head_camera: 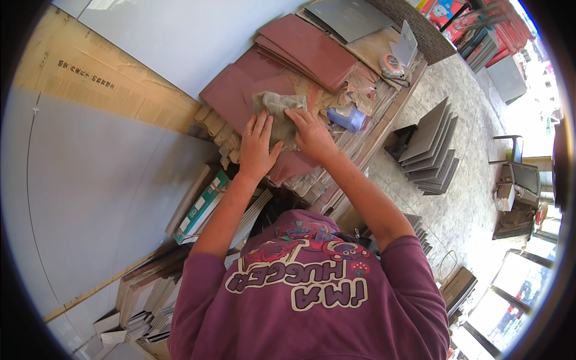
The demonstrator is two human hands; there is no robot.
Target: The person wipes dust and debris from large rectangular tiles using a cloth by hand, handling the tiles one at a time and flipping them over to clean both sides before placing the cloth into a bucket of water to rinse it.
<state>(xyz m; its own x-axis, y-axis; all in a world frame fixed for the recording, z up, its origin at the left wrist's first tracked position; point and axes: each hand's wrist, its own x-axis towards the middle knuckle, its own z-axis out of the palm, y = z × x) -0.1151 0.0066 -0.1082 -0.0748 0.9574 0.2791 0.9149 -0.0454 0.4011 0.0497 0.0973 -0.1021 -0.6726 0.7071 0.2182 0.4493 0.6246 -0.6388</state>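
A crumpled grey-green cloth (281,117) lies over dark red sheets or tiles on a cluttered stack. My left hand (258,146) rests at the cloth's left edge, fingers extended and thumb apart. From the right, my right hand (312,134) presses its fingertips onto the cloth; whether it pinches any of the fabric cannot be told. Flat dark red tiles (227,96) show left of the cloth, and a further pile of red tiles (310,49) is above it. A blue-violet roll or cup-like object (348,118) lies just right of my right hand.
An orange tape measure (391,64) and grey sheets (348,18) sit at the stack's far end. Large pale panels (103,193) stand on the left, near a green-and-white box (201,207). Grey tiles (427,135) stand in a rack on the floor to the right.
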